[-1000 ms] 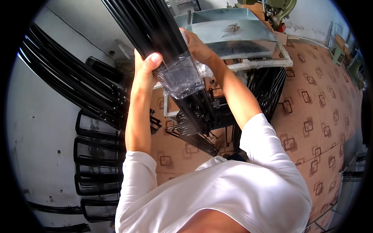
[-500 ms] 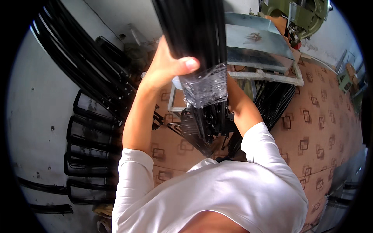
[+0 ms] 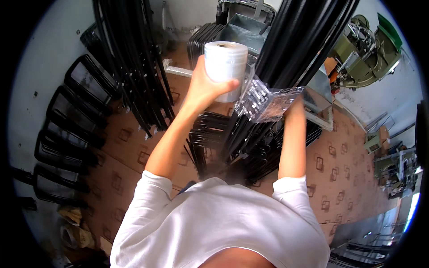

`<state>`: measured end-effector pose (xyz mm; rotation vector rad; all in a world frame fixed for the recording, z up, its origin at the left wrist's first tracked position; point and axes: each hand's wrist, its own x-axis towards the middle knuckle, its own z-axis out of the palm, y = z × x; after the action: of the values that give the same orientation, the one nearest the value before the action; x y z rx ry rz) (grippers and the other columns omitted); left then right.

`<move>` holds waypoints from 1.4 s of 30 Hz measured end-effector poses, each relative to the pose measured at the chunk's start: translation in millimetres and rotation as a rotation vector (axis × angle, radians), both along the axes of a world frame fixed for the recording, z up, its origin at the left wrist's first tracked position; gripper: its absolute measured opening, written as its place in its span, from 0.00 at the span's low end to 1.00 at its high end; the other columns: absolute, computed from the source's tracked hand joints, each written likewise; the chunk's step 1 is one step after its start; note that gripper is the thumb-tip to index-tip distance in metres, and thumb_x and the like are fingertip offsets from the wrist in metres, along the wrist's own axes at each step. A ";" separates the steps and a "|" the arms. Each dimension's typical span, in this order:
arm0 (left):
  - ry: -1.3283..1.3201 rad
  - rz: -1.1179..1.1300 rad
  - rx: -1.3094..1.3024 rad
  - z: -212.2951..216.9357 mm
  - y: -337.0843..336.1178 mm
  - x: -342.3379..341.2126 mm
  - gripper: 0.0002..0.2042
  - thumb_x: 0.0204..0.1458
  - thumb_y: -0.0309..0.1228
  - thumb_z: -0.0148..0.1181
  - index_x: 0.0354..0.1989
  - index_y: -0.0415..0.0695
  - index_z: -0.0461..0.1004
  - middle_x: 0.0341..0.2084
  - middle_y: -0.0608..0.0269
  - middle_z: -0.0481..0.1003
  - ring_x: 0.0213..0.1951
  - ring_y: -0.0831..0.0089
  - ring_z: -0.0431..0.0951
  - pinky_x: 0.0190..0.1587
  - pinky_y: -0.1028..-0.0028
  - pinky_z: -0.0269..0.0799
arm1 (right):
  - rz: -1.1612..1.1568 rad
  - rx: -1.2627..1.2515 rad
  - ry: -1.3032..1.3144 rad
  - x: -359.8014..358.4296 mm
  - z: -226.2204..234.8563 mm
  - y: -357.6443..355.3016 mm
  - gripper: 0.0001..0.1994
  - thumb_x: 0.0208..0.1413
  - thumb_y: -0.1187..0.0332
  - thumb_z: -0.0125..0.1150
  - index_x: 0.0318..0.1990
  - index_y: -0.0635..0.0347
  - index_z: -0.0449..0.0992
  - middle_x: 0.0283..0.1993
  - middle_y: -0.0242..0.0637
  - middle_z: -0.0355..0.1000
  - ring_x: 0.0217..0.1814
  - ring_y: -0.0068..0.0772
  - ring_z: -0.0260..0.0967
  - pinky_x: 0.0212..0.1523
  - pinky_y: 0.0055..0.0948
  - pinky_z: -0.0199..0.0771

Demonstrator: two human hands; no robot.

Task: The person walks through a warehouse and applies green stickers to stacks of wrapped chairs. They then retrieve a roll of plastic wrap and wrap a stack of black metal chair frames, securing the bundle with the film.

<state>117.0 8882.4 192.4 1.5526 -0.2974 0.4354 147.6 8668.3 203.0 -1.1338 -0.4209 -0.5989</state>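
Note:
My left hand [image 3: 210,82] is wrapped round a roll of clear stretch film [image 3: 227,62], its thumb across the front. The roll stands nearly upright, just left of a tall bundle of black metal tubes [image 3: 286,49]. A strip of clear stretch wrap [image 3: 275,105] runs from the roll across the lower part of the bundle. On the bundle's right side, my right hand [image 3: 295,107] is at the wrap; its fingers are hidden behind the film and tubes. The bundle leans to the upper right.
More black tubes [image 3: 134,67] stand upright to the left. Several black looped frames [image 3: 73,129] lean along the left wall. Behind the bundle is a grey metal sheet box [image 3: 243,33] by a pale frame [image 3: 178,70]. A green machine [image 3: 366,58] stands at the far right.
The film roll, mostly hidden behind the bundle before, now shows at its left in my left hand. The bundle appears farther right and more tilted, and the whole view has shifted.

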 end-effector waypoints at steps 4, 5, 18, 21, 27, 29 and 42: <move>-0.130 0.027 0.005 -24.3 18.0 -13.0 0.38 0.26 0.36 0.70 0.47 0.34 0.57 0.39 0.52 0.68 0.43 0.68 0.69 0.46 0.70 0.66 | -0.114 -0.923 -0.611 -89.9 75.2 10.5 0.20 0.37 0.78 0.50 0.44 0.67 0.67 0.52 0.42 0.64 0.59 0.37 0.56 0.65 0.41 0.39; -0.138 0.090 0.024 -29.8 24.5 -15.5 0.39 0.26 0.35 0.70 0.48 0.34 0.56 0.40 0.52 0.68 0.43 0.67 0.69 0.47 0.70 0.66 | -0.211 -1.328 -0.732 -92.7 88.2 30.8 0.21 0.36 0.76 0.52 0.45 0.67 0.67 0.52 0.42 0.63 0.60 0.37 0.55 0.65 0.42 0.38; -0.153 0.006 0.065 -36.7 41.3 -29.9 0.42 0.24 0.32 0.70 0.52 0.38 0.54 0.44 0.50 0.67 0.48 0.64 0.67 0.51 0.69 0.62 | -0.165 -3.289 -0.142 -16.7 135.5 158.4 0.26 0.22 0.59 0.70 0.36 0.58 0.77 0.38 0.37 0.74 0.42 0.36 0.71 0.44 0.28 0.70; -0.145 -0.074 0.033 -38.7 41.3 -30.9 0.41 0.25 0.31 0.70 0.53 0.38 0.54 0.45 0.50 0.67 0.49 0.64 0.67 0.51 0.68 0.62 | -0.192 -3.265 -0.048 -9.0 132.0 148.9 0.35 0.17 0.56 0.71 0.40 0.67 0.70 0.34 0.44 0.73 0.41 0.38 0.70 0.48 0.29 0.62; -0.100 -0.134 0.014 -42.0 52.4 -49.6 0.41 0.24 0.33 0.69 0.52 0.38 0.55 0.44 0.52 0.67 0.46 0.65 0.69 0.50 0.68 0.63 | -0.022 -3.283 0.194 -19.9 142.7 164.9 0.33 0.26 0.59 0.68 0.45 0.64 0.69 0.38 0.44 0.72 0.39 0.40 0.71 0.44 0.36 0.64; -0.151 -0.197 0.025 -46.7 50.7 -65.8 0.41 0.23 0.33 0.69 0.52 0.38 0.57 0.43 0.52 0.67 0.46 0.65 0.68 0.50 0.69 0.63 | 0.132 -3.152 0.596 -28.5 155.6 171.3 0.25 0.35 0.68 0.63 0.46 0.60 0.69 0.39 0.48 0.72 0.35 0.46 0.72 0.33 0.43 0.75; -0.411 0.042 0.464 -6.4 -94.6 -91.0 0.41 0.25 0.35 0.68 0.50 0.32 0.54 0.34 0.49 0.60 0.38 0.52 0.65 0.39 0.62 0.65 | -0.281 -2.938 -0.369 -52.4 149.6 111.0 0.28 0.39 0.59 0.63 0.50 0.58 0.65 0.46 0.43 0.68 0.53 0.33 0.63 0.55 0.41 0.58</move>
<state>26.1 8787.9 186.0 1.9155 -0.7238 0.7599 95.2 8779.3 352.6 -3.8599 -1.6293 0.1460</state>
